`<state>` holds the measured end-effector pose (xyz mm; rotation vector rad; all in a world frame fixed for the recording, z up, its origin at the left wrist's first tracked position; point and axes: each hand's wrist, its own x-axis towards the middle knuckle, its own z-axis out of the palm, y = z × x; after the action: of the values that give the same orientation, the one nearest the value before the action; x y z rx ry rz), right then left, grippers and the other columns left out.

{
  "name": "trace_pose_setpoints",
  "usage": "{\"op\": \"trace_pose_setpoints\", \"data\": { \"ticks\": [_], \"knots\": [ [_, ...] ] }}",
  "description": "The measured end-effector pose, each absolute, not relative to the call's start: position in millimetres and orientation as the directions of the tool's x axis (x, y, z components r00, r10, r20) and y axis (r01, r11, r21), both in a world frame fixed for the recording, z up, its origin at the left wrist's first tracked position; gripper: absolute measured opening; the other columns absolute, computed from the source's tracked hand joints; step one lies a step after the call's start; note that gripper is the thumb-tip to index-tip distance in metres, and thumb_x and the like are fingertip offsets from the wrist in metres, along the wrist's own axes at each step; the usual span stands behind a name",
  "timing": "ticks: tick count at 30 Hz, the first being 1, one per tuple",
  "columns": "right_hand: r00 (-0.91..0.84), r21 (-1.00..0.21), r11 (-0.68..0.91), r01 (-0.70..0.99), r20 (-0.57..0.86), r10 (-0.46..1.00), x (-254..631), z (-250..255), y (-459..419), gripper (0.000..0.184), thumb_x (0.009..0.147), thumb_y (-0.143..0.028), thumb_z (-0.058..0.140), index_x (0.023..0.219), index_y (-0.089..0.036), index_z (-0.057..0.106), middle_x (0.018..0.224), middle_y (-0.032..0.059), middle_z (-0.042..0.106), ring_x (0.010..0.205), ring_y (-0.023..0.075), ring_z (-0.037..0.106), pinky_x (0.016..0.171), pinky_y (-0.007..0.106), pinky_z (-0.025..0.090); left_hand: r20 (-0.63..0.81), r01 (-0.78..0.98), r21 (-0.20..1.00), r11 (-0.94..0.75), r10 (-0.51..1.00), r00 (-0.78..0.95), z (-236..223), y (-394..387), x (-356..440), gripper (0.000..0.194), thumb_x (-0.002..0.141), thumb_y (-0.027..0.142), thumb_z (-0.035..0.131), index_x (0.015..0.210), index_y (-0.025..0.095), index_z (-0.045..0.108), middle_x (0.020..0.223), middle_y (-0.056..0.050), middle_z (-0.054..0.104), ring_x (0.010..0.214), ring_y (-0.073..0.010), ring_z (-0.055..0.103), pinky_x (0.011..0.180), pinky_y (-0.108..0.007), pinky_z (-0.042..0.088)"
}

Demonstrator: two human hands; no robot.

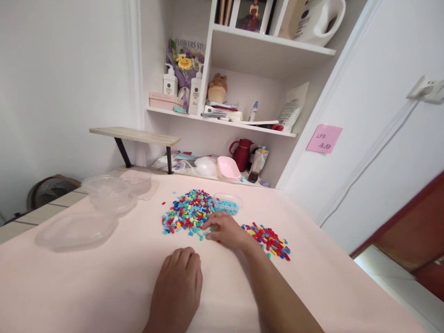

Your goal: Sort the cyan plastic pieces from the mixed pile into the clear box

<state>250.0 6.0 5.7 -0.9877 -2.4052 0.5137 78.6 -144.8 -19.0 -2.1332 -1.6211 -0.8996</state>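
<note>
My right hand (225, 230) is at the near right edge of a large mixed heap of small plastic bricks (189, 208), in red, blue, yellow, green and white. Its thumb and index finger are bent but apart, with a few loose bricks showing around them. Just behind that hand, a clear plastic container (239, 201) holds light blue bricks (226, 206). My left hand (180, 277) rests on the pink tabletop nearer to me, fingers curled together and fingertips hidden. To the right of my right wrist lies a smaller, mostly red pile of bricks (268, 239).
Clear plastic containers (113, 192) and a clear lid-like tray (76, 230) sit on the left of the table (114, 286). A small wooden shelf stand (135, 135) rises behind them. Along the back are a pink basin (228, 168) and a red jug (242, 155).
</note>
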Motion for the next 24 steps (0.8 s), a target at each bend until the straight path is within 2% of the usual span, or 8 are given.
{"op": "trace_pose_setpoints", "data": {
  "ticks": [9,15,19,24],
  "knots": [
    [-0.633,-0.603,0.671,0.431,0.329,0.701,247.5,3.0,9.1,0.012,0.074,-0.014,0.074,0.080,-0.024,0.077,0.088,0.0011,0.071,0.088,0.0175,0.063,0.082,0.028,0.046,0.660,0.945,0.099,-0.313,0.731,0.173,-22.1,-144.2,76.6,0.018,0.089,0.012,0.046,0.092,0.024,0.060,0.092,0.000,0.066,0.085,-0.0193,0.059,0.078,-0.036,0.041],
    [-0.626,-0.636,0.643,0.426,0.306,0.718,246.7,5.5,6.7,0.008,0.077,-0.016,0.071,0.078,-0.022,0.075,0.086,0.0015,0.071,0.082,0.0165,0.064,0.076,0.026,0.047,0.662,0.944,0.101,-0.315,0.729,0.173,-20.0,-144.1,77.2,0.017,0.089,0.012,0.046,0.091,0.023,0.058,0.092,-0.001,0.066,0.085,-0.0195,0.060,0.077,-0.036,0.042],
    [-0.543,-0.647,0.593,0.480,0.312,0.780,245.3,8.2,4.0,0.009,0.080,-0.021,0.067,0.081,-0.023,0.075,0.085,0.0008,0.072,0.077,0.0159,0.064,0.072,0.026,0.046,0.661,0.943,0.103,-0.316,0.730,0.172,-20.0,-145.2,77.3,0.017,0.090,0.012,0.045,0.092,0.023,0.058,0.091,-0.001,0.066,0.085,-0.0195,0.060,0.077,-0.036,0.042],
    [-0.377,-0.718,0.488,0.497,0.328,0.866,244.4,6.1,8.4,0.016,0.082,-0.026,0.059,0.084,-0.021,0.074,0.070,-0.0011,0.069,0.063,0.0144,0.060,0.060,0.025,0.044,0.650,0.944,0.109,-0.311,0.741,0.169,-19.9,-145.3,78.2,0.017,0.090,0.012,0.045,0.089,0.023,0.058,0.092,0.000,0.066,0.086,-0.0193,0.060,0.078,-0.036,0.041]
  ]
}}
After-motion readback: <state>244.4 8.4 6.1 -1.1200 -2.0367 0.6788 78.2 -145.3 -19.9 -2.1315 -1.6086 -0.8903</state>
